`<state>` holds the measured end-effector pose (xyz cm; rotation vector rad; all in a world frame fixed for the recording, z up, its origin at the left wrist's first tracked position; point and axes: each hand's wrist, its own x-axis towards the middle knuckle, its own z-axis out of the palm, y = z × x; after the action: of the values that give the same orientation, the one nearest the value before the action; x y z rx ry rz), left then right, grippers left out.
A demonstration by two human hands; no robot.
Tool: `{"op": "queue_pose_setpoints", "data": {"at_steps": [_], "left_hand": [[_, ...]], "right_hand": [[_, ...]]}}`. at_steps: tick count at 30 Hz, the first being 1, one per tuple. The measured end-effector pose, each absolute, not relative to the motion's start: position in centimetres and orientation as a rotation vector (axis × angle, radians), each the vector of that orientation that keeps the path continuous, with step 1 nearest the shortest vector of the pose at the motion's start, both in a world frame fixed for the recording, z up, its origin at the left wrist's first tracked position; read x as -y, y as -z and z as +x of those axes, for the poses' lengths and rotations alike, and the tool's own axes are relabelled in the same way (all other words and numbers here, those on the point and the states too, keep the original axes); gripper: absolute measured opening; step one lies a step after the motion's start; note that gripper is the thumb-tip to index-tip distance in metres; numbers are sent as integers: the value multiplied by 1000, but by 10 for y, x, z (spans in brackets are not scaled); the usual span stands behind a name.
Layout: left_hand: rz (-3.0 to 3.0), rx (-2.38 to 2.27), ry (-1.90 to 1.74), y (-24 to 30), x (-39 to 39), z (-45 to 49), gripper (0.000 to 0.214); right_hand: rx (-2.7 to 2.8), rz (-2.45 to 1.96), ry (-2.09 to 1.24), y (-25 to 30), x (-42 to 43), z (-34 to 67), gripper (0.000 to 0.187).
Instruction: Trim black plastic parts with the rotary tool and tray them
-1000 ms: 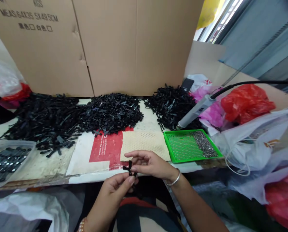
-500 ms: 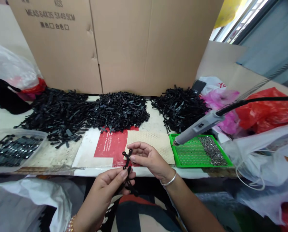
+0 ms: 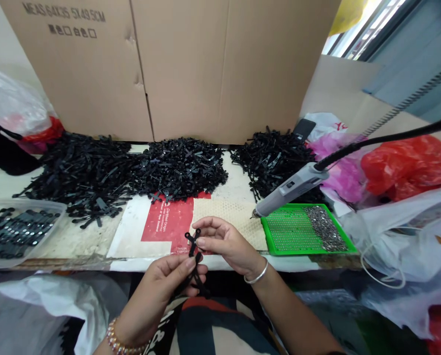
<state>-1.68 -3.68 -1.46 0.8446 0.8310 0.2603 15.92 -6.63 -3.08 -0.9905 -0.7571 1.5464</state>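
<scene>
"What's in the hands?"

"A black cross-shaped piece (image 3: 193, 242) made of thin plastic strips. It's held just over the near edge of the table (image 3: 76, 244), above the person's lap."

"How is it held?"

"The left hand (image 3: 170, 278) comes up from below, palm turned inward, with thumb and forefinger pinched on the lower strips. The right hand (image 3: 226, 241) reaches in from the right with the wrist bent and a bangle on it. Its fingertips are closed on the upper part of the cross. Both hands grasp the same piece, and the spare fingers curl loosely."

"And around it?"

"Right behind it lie a red-and-white sheet (image 3: 168, 222) and a beige perforated mat (image 3: 228, 214). To the right is a green tray (image 3: 283, 231) with small metal screws (image 3: 324, 231) heaped at its right end. A grey power screwdriver (image 3: 290, 187) hangs tilted, its tip at the tray's far left corner. Farther back, heaps of black parts (image 3: 179, 167) sit against a cardboard box (image 3: 205, 64). At the far left there's a clear tub (image 3: 20, 231) holding more black strips."
</scene>
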Motion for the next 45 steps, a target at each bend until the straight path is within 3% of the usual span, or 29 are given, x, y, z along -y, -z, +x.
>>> {"op": "queue_pose_setpoints", "data": {"at_steps": [7, 12, 45], "left_hand": [[919, -908, -333, 22, 35, -15, 33], [928, -928, -321, 26, 35, -13, 35], [849, -976, -360, 23, 32, -4, 31]], "right_hand": [[838, -1050, -1527, 32, 62, 166, 37], [853, -1099, -1559, 33, 61, 170, 48], [650, -999, -1553, 55, 56, 159, 47]]}}
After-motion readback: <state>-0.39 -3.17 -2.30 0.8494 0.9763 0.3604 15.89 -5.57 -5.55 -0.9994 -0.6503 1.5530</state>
